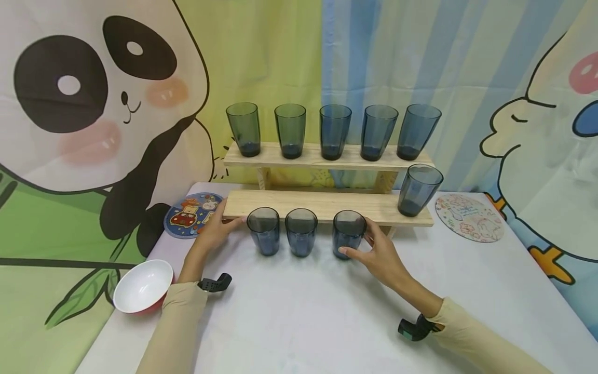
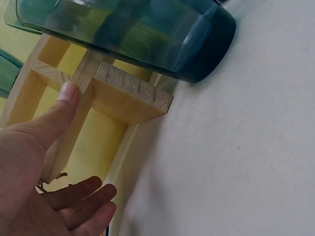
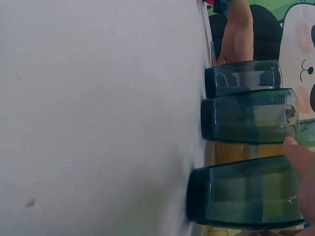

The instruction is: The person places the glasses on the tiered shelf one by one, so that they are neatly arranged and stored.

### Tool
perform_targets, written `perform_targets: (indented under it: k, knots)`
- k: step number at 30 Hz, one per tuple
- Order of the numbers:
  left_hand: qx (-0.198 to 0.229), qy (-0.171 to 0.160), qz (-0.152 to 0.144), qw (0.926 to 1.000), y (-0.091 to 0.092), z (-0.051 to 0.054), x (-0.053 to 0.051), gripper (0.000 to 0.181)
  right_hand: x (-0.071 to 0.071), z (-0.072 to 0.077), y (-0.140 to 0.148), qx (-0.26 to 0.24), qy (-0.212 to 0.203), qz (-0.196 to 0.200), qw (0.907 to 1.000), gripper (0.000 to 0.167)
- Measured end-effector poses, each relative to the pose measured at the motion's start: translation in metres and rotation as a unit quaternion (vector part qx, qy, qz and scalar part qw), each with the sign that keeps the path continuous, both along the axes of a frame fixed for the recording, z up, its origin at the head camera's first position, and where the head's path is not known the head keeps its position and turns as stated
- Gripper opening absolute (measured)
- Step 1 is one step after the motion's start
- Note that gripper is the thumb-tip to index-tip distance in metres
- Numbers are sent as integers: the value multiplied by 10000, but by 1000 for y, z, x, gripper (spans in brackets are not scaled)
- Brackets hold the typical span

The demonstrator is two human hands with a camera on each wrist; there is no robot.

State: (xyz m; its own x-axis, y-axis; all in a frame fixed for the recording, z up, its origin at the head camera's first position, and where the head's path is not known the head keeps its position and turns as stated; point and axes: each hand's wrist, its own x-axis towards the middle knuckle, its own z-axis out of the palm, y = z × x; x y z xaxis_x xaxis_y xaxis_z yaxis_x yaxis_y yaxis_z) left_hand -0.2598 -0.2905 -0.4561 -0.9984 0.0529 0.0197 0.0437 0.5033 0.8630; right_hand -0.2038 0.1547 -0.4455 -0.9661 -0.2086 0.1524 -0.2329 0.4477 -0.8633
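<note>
My left hand (image 1: 212, 231) is at the left end of the lower board of a wooden two-tier stand (image 1: 299, 200). In the left wrist view its thumb (image 2: 69, 93) presses the board's front edge; the other fingers are loosely bent beside it. My right hand (image 1: 380, 259) holds a blue-grey drinking glass (image 1: 348, 234), thumb at the front and fingers behind. That glass is upright on the table. To its left stand a middle glass (image 1: 301, 234) and a left glass (image 1: 263, 232), the latter close to my left thumb.
Several matching glasses (image 1: 335, 132) line the upper board. One more glass (image 1: 418, 192) stands on the lower board's right end. Round patterned mats lie at left (image 1: 191, 215) and right (image 1: 469, 218). A white bowl (image 1: 144, 285) sits at the table's left edge.
</note>
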Motion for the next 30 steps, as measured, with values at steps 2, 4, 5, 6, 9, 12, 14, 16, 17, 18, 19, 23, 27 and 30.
perform_targets:
  k: [2, 4, 5, 6, 9, 12, 14, 16, 17, 18, 19, 23, 27, 30]
  knots:
    - [48, -36, -32, 10000, 5, 11, 7, 95, -1, 0, -3, 72, 36, -33, 10000, 110]
    - [108, -62, -54, 9999, 7, 15, 9, 94, -1, 1, -5, 112, 36, -91, 9999, 108]
    - [131, -65, -59, 9999, 7, 16, 9, 94, -1, 2, -6, 128, 31, -116, 9998, 108]
    - [127, -69, -59, 9999, 7, 16, 9, 94, -1, 2, -7, 138, 23, -124, 9998, 107]
    - [104, 60, -43, 9999, 1, 0, 0, 96, -2, 2, -9, 94, 74, -119, 9999, 105]
    - [73, 145, -48, 9999, -2, -6, -2, 97, -2, 3, -9, 55, 131, -106, 9998, 101]
    - [79, 162, -55, 9998, -3, -7, -3, 97, -2, 3, -9, 37, 159, -98, 9998, 98]
    - [62, 170, -75, 9998, -2, -7, -3, 97, -1, 4, -8, 49, 187, -84, 9998, 96]
    - [53, 167, -70, 9998, -2, -7, -3, 97, -1, 4, -8, 56, 200, -72, 9998, 95]
    - [30, 166, -53, 9998, -2, -7, -3, 97, -1, 5, -8, 68, 218, -65, 9997, 95]
    - [26, 166, -60, 9998, -1, -7, -3, 96, 0, 6, -7, 73, 227, -55, 9997, 95]
    - [-5, 146, -53, 9999, -1, -6, -4, 95, 1, 13, -4, 82, 265, 0, 9996, 94]
    - [-19, 101, -56, 9999, -2, -5, -4, 96, 3, 28, 1, 111, 284, 4, 9995, 89]
    - [-52, 74, -46, 9999, -2, -5, -4, 97, 1, 47, 6, 166, 322, -84, 9993, 82]
